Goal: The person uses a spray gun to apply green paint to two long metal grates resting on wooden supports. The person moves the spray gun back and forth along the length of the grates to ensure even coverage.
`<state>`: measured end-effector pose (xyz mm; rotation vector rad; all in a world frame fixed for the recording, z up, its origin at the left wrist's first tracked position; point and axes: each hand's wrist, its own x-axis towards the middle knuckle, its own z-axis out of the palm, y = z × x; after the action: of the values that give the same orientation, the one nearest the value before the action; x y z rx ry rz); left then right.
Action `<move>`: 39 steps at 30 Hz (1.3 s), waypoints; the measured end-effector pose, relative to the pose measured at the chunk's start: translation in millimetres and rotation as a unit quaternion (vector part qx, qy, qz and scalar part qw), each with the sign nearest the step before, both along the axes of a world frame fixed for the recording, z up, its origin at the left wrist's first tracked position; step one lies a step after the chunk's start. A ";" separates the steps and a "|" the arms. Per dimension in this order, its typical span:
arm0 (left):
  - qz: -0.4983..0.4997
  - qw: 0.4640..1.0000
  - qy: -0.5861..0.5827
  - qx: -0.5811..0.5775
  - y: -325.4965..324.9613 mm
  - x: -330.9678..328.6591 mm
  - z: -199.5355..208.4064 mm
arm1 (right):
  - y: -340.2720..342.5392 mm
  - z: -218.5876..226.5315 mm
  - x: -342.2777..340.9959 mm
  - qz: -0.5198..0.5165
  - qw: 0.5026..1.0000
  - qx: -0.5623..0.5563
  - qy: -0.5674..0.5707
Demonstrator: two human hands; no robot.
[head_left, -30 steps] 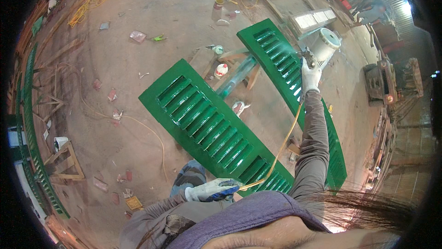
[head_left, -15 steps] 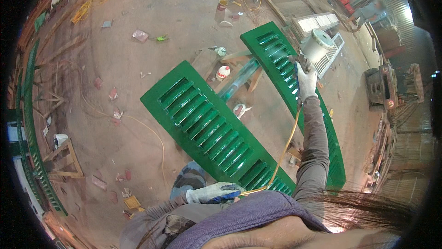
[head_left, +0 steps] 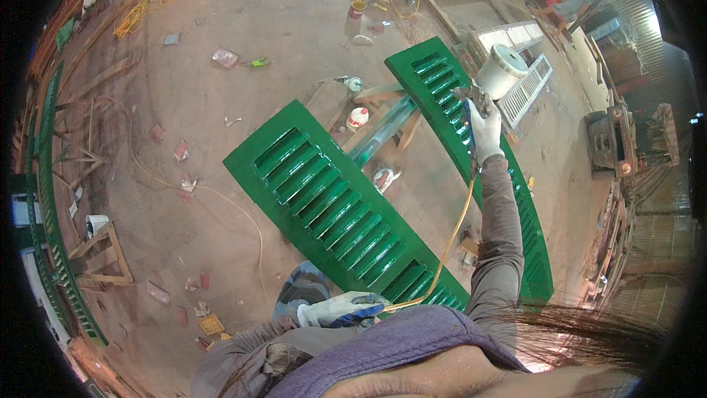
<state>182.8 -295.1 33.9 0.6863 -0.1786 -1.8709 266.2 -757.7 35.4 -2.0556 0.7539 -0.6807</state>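
Square Gun, High Hose: Spraying the Far Louvres

Nearest the body, the left hand (head_left: pixel 342 310), in a white-and-blue work glove, is curling its fingers around a thin yellow hose (head_left: pixel 451 240). The hose is arching over the near end of the near green louvred panel (head_left: pixel 342 210), which is lying glossy above the brown floor (head_left: pixel 191 89). Whether the hose is touching the paint cannot be told; carrying the loop higher seems wise, since a drag would likely smear the finish.

Farther out, the right hand (head_left: pixel 486 127), in a similar glove, is gripping a grey metal spray gun (head_left: pixel 475 96), fingers wrapped around its body; how hard the trigger is being pressed cannot be told. The gun is pointing left across the far green louvred panel (head_left: pixel 442 92), near its far end. A white cylindrical pot (head_left: pixel 503 72) is tilting out past that panel's right edge, so a steady wrist should help. Keeping an even gap, following each slat and overlapping passes lightly should coat the recesses without runs.

Beyond the far panel's right edge, a white louvred panel (head_left: pixel 526 91) is lying; aiming inward should spare it overspray.
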 end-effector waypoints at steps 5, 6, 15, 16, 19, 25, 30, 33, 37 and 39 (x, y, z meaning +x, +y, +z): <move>0.025 0.998 0.045 0.034 -0.8 0.7 -3.9 | -21.6 -6.0 26.2 -0.123 0.966 -0.229 -0.013; 0.047 0.994 0.082 0.058 2.3 -2.1 -8.5 | -21.6 -3.8 27.7 -0.156 0.959 -0.237 -0.017; 0.023 0.997 0.052 0.045 4.0 -2.2 -3.9 | -19.4 -5.5 17.1 0.000 0.991 -0.089 -0.103; 0.010 0.999 0.034 0.037 4.8 -5.5 -6.0 | -14.7 -10.2 19.0 -0.003 0.997 -0.044 -0.067; 0.013 0.999 -0.007 -0.048 6.8 -8.4 -8.5 | -21.9 -24.2 21.9 0.024 0.999 0.037 -0.025; 0.028 0.997 -0.066 -0.037 21.2 -48.9 -83.1 | -18.4 -11.8 49.1 -0.136 0.962 -0.237 -0.021; 0.029 0.996 0.038 0.070 21.6 -22.2 -5.8 | -4.3 -1.6 19.2 -0.098 0.977 -0.151 -0.119; -0.014 0.997 -0.064 -0.030 21.1 -37.1 -8.5 | 0.0 -0.3 -0.4 -0.024 0.989 0.107 -0.095; -0.006 0.961 -0.175 -0.215 17.9 -64.6 -51.7 | 8.6 8.8 -1.2 0.025 0.981 0.150 -0.121; -0.007 0.972 -0.158 -0.176 16.2 -64.0 -42.5 | -0.9 -0.3 11.6 -0.008 0.986 0.129 -0.102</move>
<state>118.8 -278.9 -8.6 0.7281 -0.7056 -1.6746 277.8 -758.5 35.1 -1.7174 0.7004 -0.7476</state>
